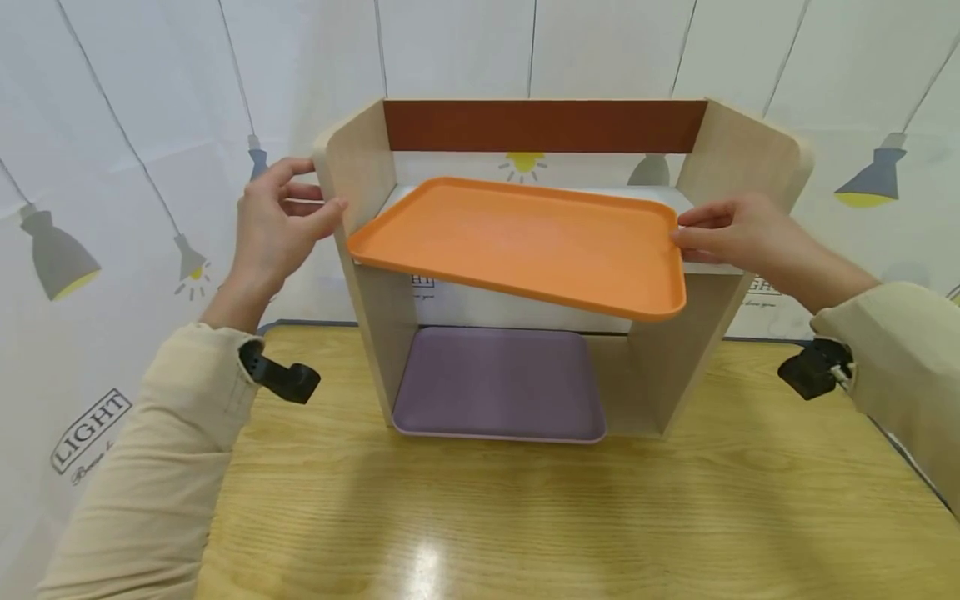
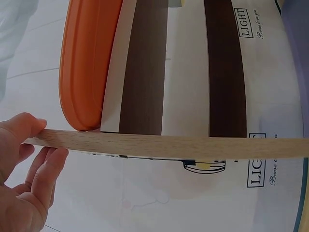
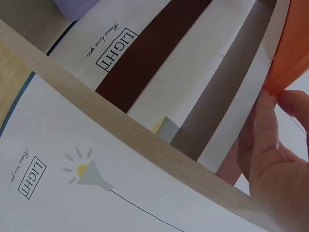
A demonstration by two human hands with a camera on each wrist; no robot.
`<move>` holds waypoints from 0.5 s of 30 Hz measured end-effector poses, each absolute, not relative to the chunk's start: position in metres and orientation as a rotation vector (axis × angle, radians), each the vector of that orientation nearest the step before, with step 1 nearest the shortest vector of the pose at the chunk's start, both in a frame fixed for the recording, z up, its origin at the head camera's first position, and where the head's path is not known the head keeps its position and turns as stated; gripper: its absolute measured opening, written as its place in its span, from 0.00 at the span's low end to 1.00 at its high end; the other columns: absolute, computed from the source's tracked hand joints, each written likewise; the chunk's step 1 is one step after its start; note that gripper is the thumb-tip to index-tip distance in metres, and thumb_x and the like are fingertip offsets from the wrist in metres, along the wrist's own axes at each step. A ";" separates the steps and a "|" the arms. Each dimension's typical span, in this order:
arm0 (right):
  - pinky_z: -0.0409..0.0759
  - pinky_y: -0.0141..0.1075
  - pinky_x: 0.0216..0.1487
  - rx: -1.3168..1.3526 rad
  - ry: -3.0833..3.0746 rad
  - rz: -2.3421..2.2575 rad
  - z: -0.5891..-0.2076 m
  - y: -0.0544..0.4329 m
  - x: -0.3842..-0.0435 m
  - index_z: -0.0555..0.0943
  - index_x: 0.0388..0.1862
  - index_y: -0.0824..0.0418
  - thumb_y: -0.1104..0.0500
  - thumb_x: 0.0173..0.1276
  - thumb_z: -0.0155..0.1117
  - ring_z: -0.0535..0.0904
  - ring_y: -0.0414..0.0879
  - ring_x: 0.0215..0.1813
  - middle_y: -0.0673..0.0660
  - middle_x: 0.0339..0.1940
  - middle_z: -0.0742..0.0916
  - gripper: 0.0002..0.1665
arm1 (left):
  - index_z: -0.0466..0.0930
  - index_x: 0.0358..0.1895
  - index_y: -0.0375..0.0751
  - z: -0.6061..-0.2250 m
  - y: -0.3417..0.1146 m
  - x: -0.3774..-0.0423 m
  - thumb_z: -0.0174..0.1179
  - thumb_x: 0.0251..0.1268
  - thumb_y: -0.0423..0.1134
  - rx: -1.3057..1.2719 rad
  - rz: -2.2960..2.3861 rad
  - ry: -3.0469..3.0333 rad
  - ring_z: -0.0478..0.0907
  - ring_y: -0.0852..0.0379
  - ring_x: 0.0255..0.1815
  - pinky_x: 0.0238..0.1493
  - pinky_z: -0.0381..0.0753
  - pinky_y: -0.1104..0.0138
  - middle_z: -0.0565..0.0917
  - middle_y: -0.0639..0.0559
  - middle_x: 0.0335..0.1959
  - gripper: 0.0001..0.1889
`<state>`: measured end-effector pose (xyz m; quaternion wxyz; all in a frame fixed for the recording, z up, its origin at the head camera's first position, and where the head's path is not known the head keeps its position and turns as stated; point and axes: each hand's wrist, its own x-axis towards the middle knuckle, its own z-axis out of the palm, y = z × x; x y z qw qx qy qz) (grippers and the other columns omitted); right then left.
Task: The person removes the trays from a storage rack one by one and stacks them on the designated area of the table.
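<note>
An orange tray (image 1: 517, 242) lies slanted across the upper level of a small wooden shelf unit (image 1: 360, 162), its near right corner jutting past the front. My right hand (image 1: 738, 233) pinches the tray's right short edge; the right wrist view has the thumb and fingers (image 3: 265, 121) at the orange rim. At the upper left, my left hand (image 1: 277, 221) holds the front edge of the unit's left side panel (image 2: 169, 144), thumb on the inner side and fingers on the outer. The tray's left corner sits close beside that panel.
A purple tray (image 1: 498, 383) rests on the lower level, its front edge reaching out over the wooden table (image 1: 465, 517). A red-brown board (image 1: 547, 125) spans the unit's top back. Behind stands a white wall covering (image 1: 457, 50) printed with lamps.
</note>
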<state>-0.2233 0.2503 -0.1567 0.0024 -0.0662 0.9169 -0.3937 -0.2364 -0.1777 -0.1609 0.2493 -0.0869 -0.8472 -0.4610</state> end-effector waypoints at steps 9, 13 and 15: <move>0.76 0.23 0.34 -0.158 2.920 -1.187 -0.157 0.246 -0.228 0.69 0.54 0.75 0.53 0.59 0.62 0.80 0.32 0.28 0.56 0.38 0.83 0.32 | 0.70 0.56 0.44 -0.160 -0.176 -0.237 0.61 0.53 0.43 -0.241 -1.228 -2.316 0.77 0.54 0.38 0.36 0.79 0.68 0.77 0.44 0.40 0.25; 0.78 0.28 0.33 -0.138 2.874 -1.248 -0.156 0.244 -0.229 0.67 0.56 0.77 0.57 0.60 0.60 0.80 0.33 0.28 0.59 0.40 0.82 0.31 | 0.70 0.56 0.44 -0.160 -0.175 -0.237 0.61 0.53 0.44 -0.247 -1.223 -2.315 0.77 0.53 0.38 0.36 0.79 0.68 0.77 0.44 0.40 0.25; 0.78 0.29 0.33 -0.129 2.850 -1.293 -0.157 0.244 -0.229 0.66 0.56 0.78 0.59 0.60 0.59 0.80 0.33 0.27 0.58 0.38 0.82 0.30 | 0.70 0.56 0.44 -0.160 -0.175 -0.237 0.61 0.53 0.44 -0.247 -1.223 -2.317 0.77 0.53 0.39 0.36 0.79 0.67 0.77 0.44 0.41 0.25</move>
